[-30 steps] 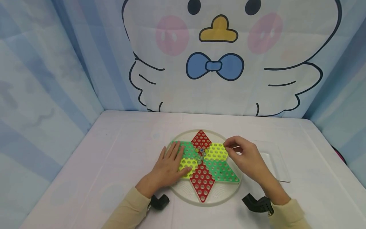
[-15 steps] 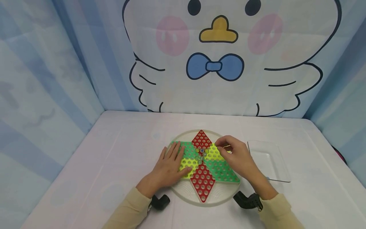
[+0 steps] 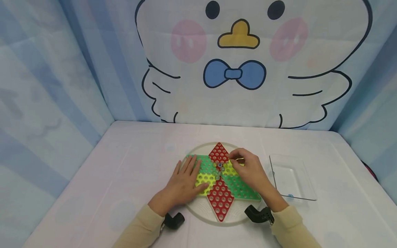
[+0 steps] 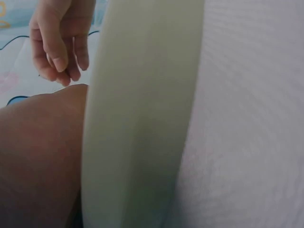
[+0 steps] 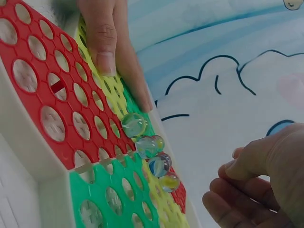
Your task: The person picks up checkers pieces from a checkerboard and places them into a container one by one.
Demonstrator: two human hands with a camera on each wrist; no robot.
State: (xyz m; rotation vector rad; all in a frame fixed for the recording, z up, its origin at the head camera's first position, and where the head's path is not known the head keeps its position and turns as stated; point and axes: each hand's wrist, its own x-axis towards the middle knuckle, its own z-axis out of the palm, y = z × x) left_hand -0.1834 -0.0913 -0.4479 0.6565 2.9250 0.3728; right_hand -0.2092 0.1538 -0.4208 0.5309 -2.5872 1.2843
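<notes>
A star-shaped Chinese checkers board [image 3: 220, 199], with perforated red, green and yellow sections, sits on a pale round base [image 3: 198, 213]. My left hand [image 3: 183, 182] rests flat on its left side, fingers spread. Several glass marbles [image 5: 159, 165] run in a line across the board's middle. Over the yellow section at upper right, my right hand [image 3: 248, 168] holds thumb and index finger together. It pinches what looks like a small marble, mostly hidden by the fingertips. In the left wrist view, the round base fills the middle and the right hand [image 4: 61, 42] hangs beyond.
Right of the board lies a clear plastic tray [image 3: 305, 187]. A blue marble [image 3: 290, 196] shows at its near edge. A white cloth covers the table [image 3: 133, 155]. Behind stands a curtain [image 3: 235, 103] with a cartoon figure. Each wrist carries a black camera [image 3: 174, 221].
My right hand has moved left, from the board's right edge toward its upper middle, fingertips still together. More of the clear tray is uncovered. The left hand stays in place.
</notes>
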